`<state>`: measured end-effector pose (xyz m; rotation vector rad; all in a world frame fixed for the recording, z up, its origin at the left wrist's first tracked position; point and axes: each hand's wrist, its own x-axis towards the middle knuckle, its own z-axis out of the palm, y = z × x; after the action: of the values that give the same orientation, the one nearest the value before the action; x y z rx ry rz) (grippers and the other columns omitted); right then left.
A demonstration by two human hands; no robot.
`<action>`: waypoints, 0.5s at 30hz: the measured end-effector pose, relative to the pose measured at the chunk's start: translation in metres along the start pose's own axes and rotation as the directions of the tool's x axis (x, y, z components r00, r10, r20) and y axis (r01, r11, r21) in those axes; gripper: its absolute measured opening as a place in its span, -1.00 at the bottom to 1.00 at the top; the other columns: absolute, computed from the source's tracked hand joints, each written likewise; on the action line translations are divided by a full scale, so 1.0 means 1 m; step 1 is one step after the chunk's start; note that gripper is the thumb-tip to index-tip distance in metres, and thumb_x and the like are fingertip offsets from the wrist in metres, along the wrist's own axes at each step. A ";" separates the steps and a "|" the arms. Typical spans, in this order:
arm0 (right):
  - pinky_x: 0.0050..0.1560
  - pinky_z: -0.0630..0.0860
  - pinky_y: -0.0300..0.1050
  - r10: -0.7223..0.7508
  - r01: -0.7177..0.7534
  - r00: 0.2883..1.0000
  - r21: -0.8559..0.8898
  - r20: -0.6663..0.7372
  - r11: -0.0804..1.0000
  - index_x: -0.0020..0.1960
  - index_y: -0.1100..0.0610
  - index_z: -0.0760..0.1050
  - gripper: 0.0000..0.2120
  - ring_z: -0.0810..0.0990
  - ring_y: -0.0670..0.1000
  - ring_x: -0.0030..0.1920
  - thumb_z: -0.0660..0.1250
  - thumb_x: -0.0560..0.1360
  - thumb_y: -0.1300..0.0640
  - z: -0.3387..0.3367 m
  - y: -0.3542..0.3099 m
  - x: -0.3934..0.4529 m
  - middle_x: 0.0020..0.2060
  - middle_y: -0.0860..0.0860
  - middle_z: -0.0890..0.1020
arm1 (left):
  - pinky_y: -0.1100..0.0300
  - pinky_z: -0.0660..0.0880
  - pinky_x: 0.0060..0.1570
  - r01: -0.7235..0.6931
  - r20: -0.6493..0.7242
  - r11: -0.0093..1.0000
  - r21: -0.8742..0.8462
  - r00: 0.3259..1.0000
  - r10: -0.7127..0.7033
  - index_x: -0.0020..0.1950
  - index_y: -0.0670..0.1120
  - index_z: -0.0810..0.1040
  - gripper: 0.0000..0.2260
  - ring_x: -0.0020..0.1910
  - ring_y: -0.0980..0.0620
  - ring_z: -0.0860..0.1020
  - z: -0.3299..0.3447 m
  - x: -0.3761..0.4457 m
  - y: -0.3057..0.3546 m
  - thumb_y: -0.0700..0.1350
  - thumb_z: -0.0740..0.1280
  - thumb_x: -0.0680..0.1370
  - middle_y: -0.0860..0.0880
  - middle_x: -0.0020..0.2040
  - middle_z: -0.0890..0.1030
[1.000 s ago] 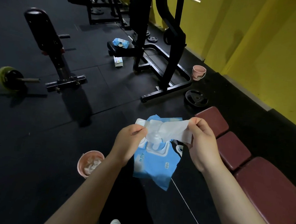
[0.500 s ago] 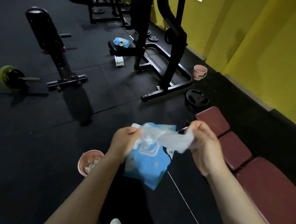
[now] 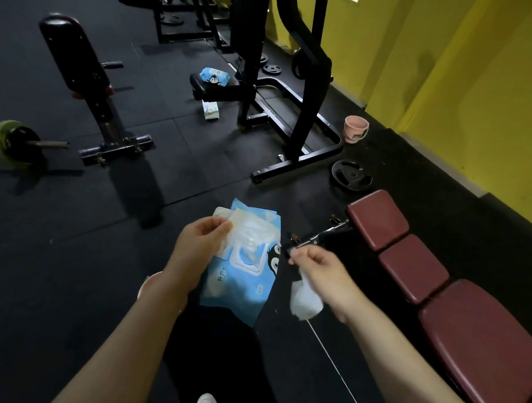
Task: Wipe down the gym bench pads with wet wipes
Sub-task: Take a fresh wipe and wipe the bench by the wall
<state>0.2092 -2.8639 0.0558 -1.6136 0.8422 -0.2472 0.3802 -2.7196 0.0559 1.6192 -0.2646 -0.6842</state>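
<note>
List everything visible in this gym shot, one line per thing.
blue plastic wet-wipe pack: 1, blue, held at centre
white wet wipe: 1, white, hanging from right hand
maroon padded bench: 1, three pads, right
second blue wipe pack: 1, on black seat, far centre
pink buckets: 2, one by yellow wall, one under left arm
black weight plate: 1, floor
black frame machine: 1, centre
hands: left grips pack; right pinches wipe
</note>
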 end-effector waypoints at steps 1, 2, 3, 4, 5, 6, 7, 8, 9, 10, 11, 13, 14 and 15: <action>-0.17 0.39 -0.34 0.007 -0.007 1.000 0.002 0.020 1.000 -0.21 0.12 0.60 -0.82 0.49 -0.26 -0.31 0.35 0.55 0.12 0.008 0.003 0.000 -0.37 -0.18 0.59 | 0.09 0.54 -0.23 0.019 0.005 1.000 -0.024 1.000 -0.019 -0.16 -0.08 0.65 -0.87 -0.26 0.02 0.58 0.001 -0.002 0.001 -0.12 0.38 0.57 0.00 -0.27 0.64; -0.14 0.41 -0.34 0.013 -0.014 0.999 0.003 0.030 1.000 -0.21 0.10 0.61 -0.84 0.50 -0.24 -0.29 0.37 0.53 0.11 0.014 0.003 -0.001 -0.35 -0.15 0.60 | 0.05 0.57 -0.20 0.035 0.008 0.998 -0.046 0.999 -0.035 -0.16 -0.08 0.66 -0.87 -0.25 0.00 0.59 0.001 -0.003 0.001 -0.12 0.39 0.57 -0.03 -0.26 0.65; -0.14 0.42 -0.35 0.016 -0.016 0.999 0.008 0.032 1.000 -0.23 0.09 0.61 -0.83 0.50 -0.22 -0.29 0.38 0.52 0.09 0.019 0.002 0.000 -0.35 -0.13 0.60 | 0.02 0.59 -0.16 0.048 0.011 0.997 -0.067 0.999 -0.047 -0.16 -0.08 0.66 -0.87 -0.24 -0.02 0.59 0.000 -0.004 0.001 -0.12 0.39 0.57 -0.04 -0.25 0.65; -0.18 0.42 -0.37 0.016 -0.016 0.999 0.015 0.033 1.000 -0.25 0.10 0.59 -0.81 0.49 -0.21 -0.32 0.39 0.52 0.07 0.023 0.000 0.000 -0.37 -0.11 0.58 | 0.00 0.58 -0.13 0.053 0.017 0.995 -0.083 0.998 -0.052 -0.17 -0.09 0.66 -0.87 -0.24 -0.03 0.60 0.001 -0.005 0.001 -0.12 0.39 0.57 -0.05 -0.25 0.65; -0.23 0.41 -0.39 0.020 -0.020 0.999 0.007 0.032 1.000 -0.27 0.12 0.57 -0.76 0.47 -0.20 -0.36 0.40 0.51 0.02 0.027 -0.002 0.001 -0.40 -0.10 0.56 | -0.01 0.58 -0.13 0.056 0.025 0.994 -0.095 0.998 -0.054 -0.17 -0.09 0.65 -0.86 -0.25 -0.04 0.59 0.001 -0.006 0.000 -0.13 0.38 0.57 -0.06 -0.25 0.65; -0.28 0.40 -0.39 0.029 -0.029 0.999 -0.024 0.026 0.999 -0.30 0.13 0.55 -0.71 0.46 -0.19 -0.38 0.41 0.49 -0.04 0.030 -0.004 0.003 -0.42 -0.08 0.56 | -0.01 0.58 -0.15 0.056 0.034 0.993 -0.103 0.998 -0.053 -0.17 -0.11 0.65 -0.86 -0.25 -0.04 0.59 0.002 -0.007 0.000 -0.13 0.38 0.57 -0.07 -0.25 0.64; -0.30 0.39 -0.36 0.042 -0.040 0.999 -0.075 0.015 0.996 -0.31 0.15 0.54 -0.67 0.46 -0.18 -0.40 0.41 0.46 -0.09 0.032 -0.005 0.004 -0.43 -0.07 0.57 | 0.01 0.57 -0.17 0.055 0.044 0.993 -0.108 0.998 -0.051 -0.16 -0.13 0.65 -0.86 -0.25 -0.05 0.58 0.003 -0.008 -0.001 -0.13 0.37 0.57 -0.08 -0.25 0.63; -0.30 0.39 -0.31 0.052 -0.052 0.999 -0.128 0.004 0.990 -0.31 0.16 0.54 -0.64 0.46 -0.16 -0.40 0.42 0.43 -0.12 0.035 -0.005 0.006 -0.42 -0.05 0.58 | 0.01 0.55 -0.18 0.053 0.054 0.993 -0.106 0.997 -0.047 -0.14 -0.15 0.64 -0.85 -0.24 -0.06 0.57 0.003 -0.008 -0.002 -0.13 0.37 0.58 -0.10 -0.23 0.63; -0.29 0.39 -0.26 0.055 -0.054 0.999 -0.163 -0.002 0.985 -0.29 0.18 0.55 -0.64 0.46 -0.14 -0.39 0.43 0.42 -0.12 0.037 -0.004 0.007 -0.41 -0.04 0.59 | 0.01 0.54 -0.17 0.049 0.063 0.994 -0.095 0.997 -0.043 -0.12 -0.17 0.64 -0.85 -0.23 -0.07 0.56 0.004 -0.009 -0.003 -0.12 0.36 0.58 -0.11 -0.22 0.63; -0.27 0.40 -0.23 0.053 -0.053 0.999 -0.175 -0.005 0.983 -0.28 0.20 0.56 -0.66 0.46 -0.13 -0.38 0.43 0.42 -0.09 0.038 -0.003 0.009 -0.40 -0.03 0.59 | 0.02 0.54 -0.17 0.046 0.069 0.996 -0.082 0.997 -0.041 -0.10 -0.17 0.64 -0.85 -0.22 -0.06 0.56 0.004 -0.010 -0.005 -0.12 0.36 0.58 -0.11 -0.21 0.63; -0.26 0.40 -0.20 0.047 -0.048 0.999 -0.163 -0.009 0.986 -0.29 0.19 0.55 -0.70 0.46 -0.11 -0.37 0.43 0.43 -0.04 0.039 -0.002 0.009 -0.40 -0.02 0.58 | 0.04 0.54 -0.18 0.041 0.068 0.997 -0.066 0.997 -0.037 -0.10 -0.17 0.64 -0.86 -0.21 -0.04 0.56 0.004 -0.010 -0.006 -0.13 0.36 0.58 -0.10 -0.20 0.63; -0.27 0.36 -0.18 0.027 -0.031 0.999 -0.102 -0.034 0.994 -0.34 0.14 0.45 -0.73 0.40 -0.11 -0.38 0.41 0.46 0.05 0.039 -0.001 0.009 -0.44 -0.04 0.48 | 0.14 0.52 -0.17 0.001 0.057 1.000 -0.004 0.998 -0.001 -0.13 -0.13 0.64 -0.88 -0.20 0.04 0.56 0.005 -0.010 -0.006 -0.17 0.35 0.58 -0.03 -0.20 0.63; -0.29 0.33 -0.18 0.013 -0.017 0.998 -0.087 -0.054 0.996 -0.36 0.11 0.39 -0.71 0.35 -0.11 -0.39 0.39 0.47 0.08 0.039 -0.001 0.008 -0.45 -0.06 0.42 | 0.18 0.49 -0.13 -0.043 0.048 0.997 0.070 0.998 0.039 -0.16 -0.09 0.63 -0.87 -0.18 0.08 0.56 0.005 -0.009 -0.006 -0.19 0.36 0.57 0.01 -0.16 0.63; -0.31 0.30 -0.18 -0.008 0.001 0.997 -0.090 -0.071 0.996 -0.37 0.09 0.33 -0.69 0.31 -0.11 -0.40 0.38 0.47 0.10 0.040 -0.001 0.007 -0.47 -0.06 0.37 | 0.20 0.46 -0.05 -0.102 0.038 0.977 0.185 0.995 0.096 -0.18 -0.04 0.62 -0.86 -0.10 0.10 0.57 0.005 -0.007 -0.007 -0.19 0.36 0.56 0.03 -0.06 0.62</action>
<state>0.2377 -2.8378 0.0448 -1.6992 0.9159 -0.2747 0.3701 -2.7181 0.0510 1.7628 -0.4385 -0.6209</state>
